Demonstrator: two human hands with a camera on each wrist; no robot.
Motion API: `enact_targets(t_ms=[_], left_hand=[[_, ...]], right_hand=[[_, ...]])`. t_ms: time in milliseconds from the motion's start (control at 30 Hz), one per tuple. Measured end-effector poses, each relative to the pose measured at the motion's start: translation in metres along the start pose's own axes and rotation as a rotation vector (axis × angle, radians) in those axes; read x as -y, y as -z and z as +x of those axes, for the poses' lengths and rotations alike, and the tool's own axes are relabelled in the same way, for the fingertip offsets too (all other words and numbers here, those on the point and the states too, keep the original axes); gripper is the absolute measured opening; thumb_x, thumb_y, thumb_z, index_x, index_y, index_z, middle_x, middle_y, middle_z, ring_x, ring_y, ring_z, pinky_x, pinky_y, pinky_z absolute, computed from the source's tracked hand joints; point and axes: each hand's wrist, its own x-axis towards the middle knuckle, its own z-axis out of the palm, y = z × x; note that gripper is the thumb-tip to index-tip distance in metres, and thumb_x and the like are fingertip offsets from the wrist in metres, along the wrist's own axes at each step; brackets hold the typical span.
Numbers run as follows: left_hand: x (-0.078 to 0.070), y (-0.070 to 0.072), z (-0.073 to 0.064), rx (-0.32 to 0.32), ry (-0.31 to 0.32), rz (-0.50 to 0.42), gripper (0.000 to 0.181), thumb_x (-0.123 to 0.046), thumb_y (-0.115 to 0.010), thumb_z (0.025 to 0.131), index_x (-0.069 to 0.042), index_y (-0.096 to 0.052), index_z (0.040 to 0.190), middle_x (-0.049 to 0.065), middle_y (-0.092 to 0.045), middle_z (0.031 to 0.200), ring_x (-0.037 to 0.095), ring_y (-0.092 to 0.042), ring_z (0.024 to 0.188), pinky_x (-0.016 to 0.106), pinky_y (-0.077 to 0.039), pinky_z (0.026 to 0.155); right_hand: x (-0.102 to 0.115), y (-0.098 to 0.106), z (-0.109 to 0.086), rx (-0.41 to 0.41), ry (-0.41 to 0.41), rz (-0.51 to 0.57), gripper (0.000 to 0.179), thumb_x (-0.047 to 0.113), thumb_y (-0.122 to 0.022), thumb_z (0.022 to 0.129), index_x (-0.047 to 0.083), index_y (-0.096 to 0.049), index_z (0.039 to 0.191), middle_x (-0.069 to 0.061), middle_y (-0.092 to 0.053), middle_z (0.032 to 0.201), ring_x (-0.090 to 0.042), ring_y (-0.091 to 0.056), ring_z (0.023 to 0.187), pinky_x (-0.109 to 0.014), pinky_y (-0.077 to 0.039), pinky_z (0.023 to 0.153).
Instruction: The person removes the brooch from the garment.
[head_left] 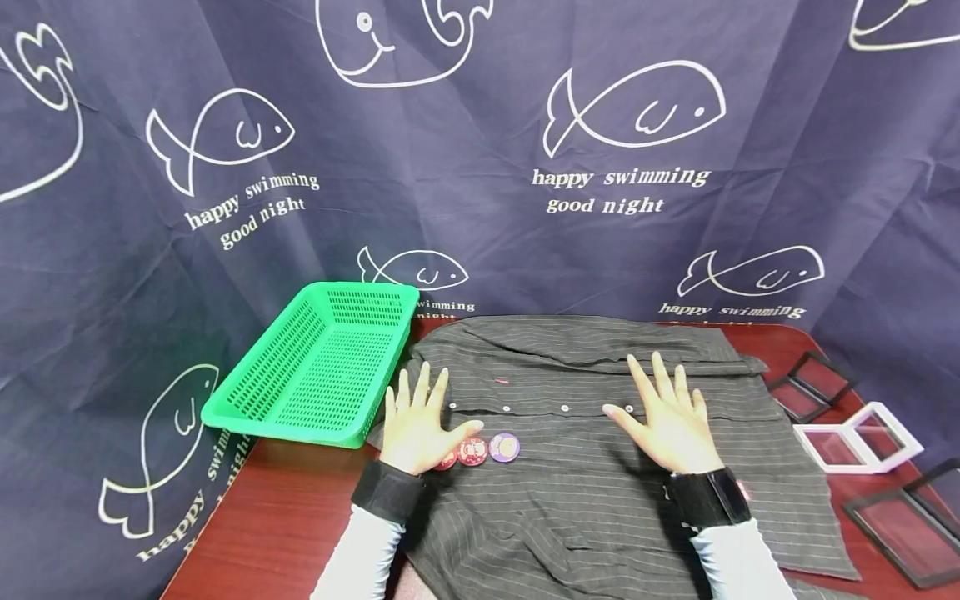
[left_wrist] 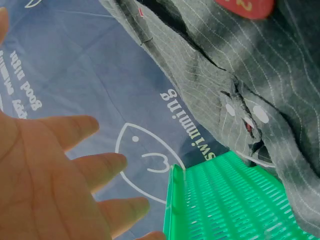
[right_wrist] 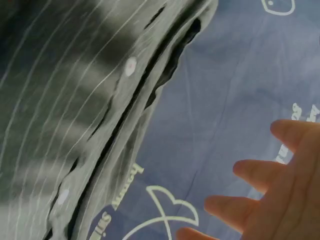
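Fingers are straight and spread on the left hand [head_left: 412, 433] and the right hand [head_left: 671, 429], and we find nothing held in either. In the wrist views the fingers show against the curtain [head_left: 465, 183], so we judge both hands to be clear of the cloth, although the head view alone does not settle this. Below them a dark striped shirt [head_left: 592, 500] lies laid out with ridges and creases, its white buttons [head_left: 565, 408] in a line between the two hands. By the left thumb we note three badges: a red one [head_left: 472, 451], a purple one [head_left: 504, 447] to its right, and another red one [head_left: 447, 460] partly hidden by the hand. We advise working the cloth with flat fingers and both hands level, since a one-sided pull would probably skew the button line, and keeping the left thumb off the badges, which could slide or snag. Farther out on the red table [head_left: 300, 508], a green basket [head_left: 330, 433] stands to the left; to the right lie a white frame [head_left: 861, 447] and two black ones, which a wide right-hand sweep could knock.
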Motion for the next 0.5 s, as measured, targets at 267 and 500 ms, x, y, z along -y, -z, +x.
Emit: enact_targets(t_ms=[267, 500], left_hand=[[0.009, 0.002, 0.000, -0.058, -0.030, -0.025, 0.097, -0.076, -0.058, 0.077, -0.017, -0.037, 0.152, 0.017, -0.032, 0.158, 0.048, -0.020, 0.147, 0.067, -0.021, 0.114], [0.012, 0.011, -0.002, -0.039, -0.037, -0.071, 0.093, -0.069, -0.062, 0.079, -0.014, -0.039, 0.150, 0.019, -0.036, 0.156, 0.050, -0.023, 0.145, 0.066, -0.021, 0.114]], right_hand=[[0.019, -0.003, 0.010, -0.039, 0.090, 0.016, 0.087, 0.066, -0.054, 0.089, 0.023, -0.020, 0.157, -0.017, -0.023, 0.162, -0.055, -0.017, 0.144, -0.072, -0.016, 0.108], [0.043, -0.009, 0.016, -0.023, 0.157, 0.044, 0.085, 0.064, -0.056, 0.089, 0.019, -0.027, 0.156, -0.016, -0.028, 0.160, -0.051, -0.025, 0.143, -0.067, -0.023, 0.111]])
